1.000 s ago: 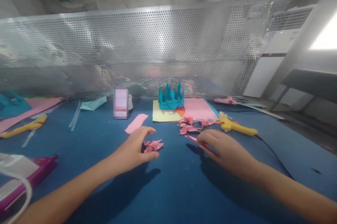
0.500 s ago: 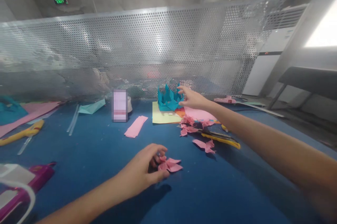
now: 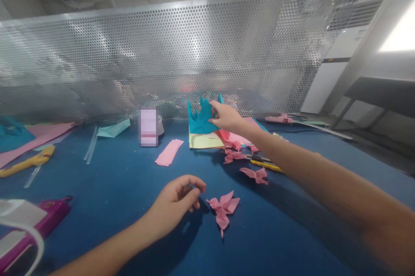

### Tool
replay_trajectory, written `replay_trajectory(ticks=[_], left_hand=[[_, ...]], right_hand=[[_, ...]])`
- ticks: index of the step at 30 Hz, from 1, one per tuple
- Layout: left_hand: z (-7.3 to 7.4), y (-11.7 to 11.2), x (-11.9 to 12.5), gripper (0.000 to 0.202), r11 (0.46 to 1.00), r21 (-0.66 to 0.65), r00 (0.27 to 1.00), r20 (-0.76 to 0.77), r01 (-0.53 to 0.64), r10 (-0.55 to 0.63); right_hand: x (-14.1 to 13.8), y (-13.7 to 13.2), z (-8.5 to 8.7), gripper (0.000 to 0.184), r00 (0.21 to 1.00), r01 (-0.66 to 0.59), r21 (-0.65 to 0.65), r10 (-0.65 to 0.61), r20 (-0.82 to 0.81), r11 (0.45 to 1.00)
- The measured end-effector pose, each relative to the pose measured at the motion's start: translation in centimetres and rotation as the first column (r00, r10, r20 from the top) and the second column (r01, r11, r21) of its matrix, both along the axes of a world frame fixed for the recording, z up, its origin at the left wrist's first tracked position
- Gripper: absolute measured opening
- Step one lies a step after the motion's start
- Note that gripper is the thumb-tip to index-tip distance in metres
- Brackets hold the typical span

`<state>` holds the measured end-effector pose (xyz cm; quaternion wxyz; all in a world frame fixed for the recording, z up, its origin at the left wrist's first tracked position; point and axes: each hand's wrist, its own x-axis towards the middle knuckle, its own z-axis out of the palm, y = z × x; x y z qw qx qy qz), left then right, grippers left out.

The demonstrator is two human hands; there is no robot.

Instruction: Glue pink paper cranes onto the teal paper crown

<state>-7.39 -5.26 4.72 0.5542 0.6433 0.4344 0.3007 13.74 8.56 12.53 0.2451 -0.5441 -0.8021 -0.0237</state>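
Observation:
My right hand (image 3: 228, 117) pinches the side of a blue folded-paper crown (image 3: 201, 116) between thumb and fingers, and the crown tilts over a stack of coloured paper. My left hand (image 3: 181, 196) hovers low over the blue table, fingers loosely curled and holding nothing. Just right of its fingertips lies a pink folded-paper piece (image 3: 223, 209) with pointed petals or wings, apart from the hand. Another pink folded piece (image 3: 256, 175) rests farther back, and several more pink folded pieces (image 3: 234, 155) sit beneath my right forearm.
Yellow paper (image 3: 204, 141) lies under the crown, beside a yellow cutter (image 3: 266, 165). Pink strips (image 3: 169, 152) lie left of it. Farther left are a yellow glue gun (image 3: 30, 163) and a magenta device (image 3: 53, 213). A perforated metal screen (image 3: 162, 51) stands behind.
My right hand has closed on the crown, which has tilted and risen slightly. My left hand has let go of the pink folded piece, now lying flat on the table to its right.

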Motion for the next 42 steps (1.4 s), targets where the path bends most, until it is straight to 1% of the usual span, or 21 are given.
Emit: replay_trajectory(ticks=[2, 3, 5, 7, 11, 13, 15, 16, 18, 20, 22, 24, 26, 27, 28, 29, 31, 33, 35, 39, 42], left_hand=[[-0.1, -0.1, 0.0, 0.021, 0.999, 0.025, 1.0, -0.007, -0.027, 0.028], [-0.2, -0.2, 0.0, 0.021, 0.999, 0.038, 0.999, -0.011, -0.037, 0.038], [-0.4, -0.5, 0.3, 0.021, 0.997, 0.06, 0.999, -0.002, -0.049, 0.049], [-0.6, -0.8, 0.6, 0.022, 0.997, 0.056, 0.999, 0.004, -0.047, 0.047], [-1.0, -1.7, 0.9, 0.026, 0.999, -0.02, 0.999, 0.045, -0.027, 0.028], [-1.0, -2.0, 0.7, 0.029, 0.998, -0.059, 0.997, 0.067, -0.031, 0.035], [-1.1, -2.1, 0.4, 0.029, 0.997, -0.075, 0.997, 0.075, -0.023, 0.028], [-1.1, -2.1, 0.2, 0.028, 0.997, -0.074, 0.997, 0.074, -0.015, 0.02], [-1.2, -2.1, -0.1, 0.027, 0.998, -0.063, 0.999, 0.054, -0.002, 0.005], [-1.3, -2.0, -0.3, 0.025, 0.999, -0.045, 1.0, 0.012, 0.01, -0.009], [-1.4, -2.1, -0.5, 0.024, 1.0, -0.004, 0.999, -0.051, 0.018, -0.018], [-1.6, -2.4, -0.7, 0.021, 0.991, 0.125, 0.989, -0.141, 0.048, -0.03], [-1.8, -2.9, -0.8, 0.02, 0.939, 0.313, 0.97, -0.233, 0.143, -0.07], [-1.9, -3.2, -0.8, 0.023, 0.895, 0.396, 0.957, -0.274, 0.205, -0.098], [-2.1, -3.5, -0.7, 0.03, 0.851, 0.456, 0.944, -0.305, 0.261, -0.126], [-2.2, -3.8, -0.6, 0.037, 0.814, 0.492, 0.932, -0.328, 0.309, -0.156], [-2.6, -4.3, -0.3, 0.048, 0.772, 0.514, 0.911, -0.362, 0.374, -0.2], [-2.9, -4.5, 0.1, 0.05, 0.756, 0.513, 0.896, -0.382, 0.408, -0.224], [-3.3, -4.4, 0.6, 0.045, 0.747, 0.525, 0.897, -0.383, 0.407, -0.219], [-3.5, -4.1, 1.2, 0.029, 0.741, 0.545, 0.905, -0.374, 0.392, -0.204], [-3.3, -4.1, 1.3, 0.022, 0.765, 0.517, 0.906, -0.372, 0.385, -0.204]], right_hand=[[-0.4, -3.1, 0.2, 0.045, 0.998, -0.063, 0.044, 0.064, -0.007, 0.997], [-0.5, -4.8, 0.0, 0.044, 0.996, -0.089, 0.063, 0.09, -0.014, 0.994], [-0.6, -7.9, -1.1, 0.037, 0.991, -0.125, 0.076, 0.127, -0.026, 0.989], [-0.6, -10.4, -2.6, 0.038, 0.985, -0.147, 0.067, 0.153, -0.079, 0.987], [-0.2, -13.2, -5.0, 0.044, 0.96, -0.226, -0.048, 0.214, -0.182, 0.973], [0.1, -14.0, -5.4, 0.051, 0.947, -0.254, -0.085, 0.23, -0.222, 0.963], [0.4, -15.0, -5.4, 0.056, 0.933, -0.259, -0.068, 0.231, -0.277, 0.964], [0.6, -15.5, -5.2, 0.054, 0.927, -0.251, -0.046, 0.227, -0.3, 0.967], [1.1, -16.7, -4.8, 0.032, 0.932, -0.237, -0.03, 0.219, -0.287, 0.971], [2.1, -17.7, -4.4, 0.011, 0.964, -0.223, -0.066, 0.21, -0.162, 0.973], [4.0, -18.2, -4.2, 0.011, 0.991, -0.126, -0.065, 0.123, -0.043, 0.99], [7.0, -18.0, -4.4, 0.012, 0.997, 0.043, 0.014, -0.044, 0.058, 0.999], [10.8, -17.4, -5.2, 0.018, 0.952, 0.261, 0.082, -0.27, 0.142, 0.962], [12.7, -16.9, -5.8, 0.021, 0.919, 0.345, 0.1, -0.358, 0.167, 0.933], [14.6, -16.5, -6.5, 0.029, 0.895, 0.4, 0.069, -0.405, 0.188, 0.914], [16.3, -16.0, -7.2, 0.036, 0.887, 0.419, 0.039, -0.418, 0.195, 0.907], [18.8, -15.3, -8.8, 0.038, 0.891, 0.417, -0.026, -0.403, 0.209, 0.909], [20.1, -14.8, -10.0, 0.038, 0.905, 0.394, -0.09, -0.368, 0.214, 0.915], [20.5, -14.4, -10.9, 0.037, 0.92, 0.366, -0.129, -0.337, 0.201, 0.922], [20.2, -14.0, -11.2, 0.031, 0.936, 0.347, -0.148, -0.333, 0.111, 0.926], [19.6, -14.0, -10.5, 0.03, 0.931, 0.359, -0.142, -0.365, -0.018, 0.922]])
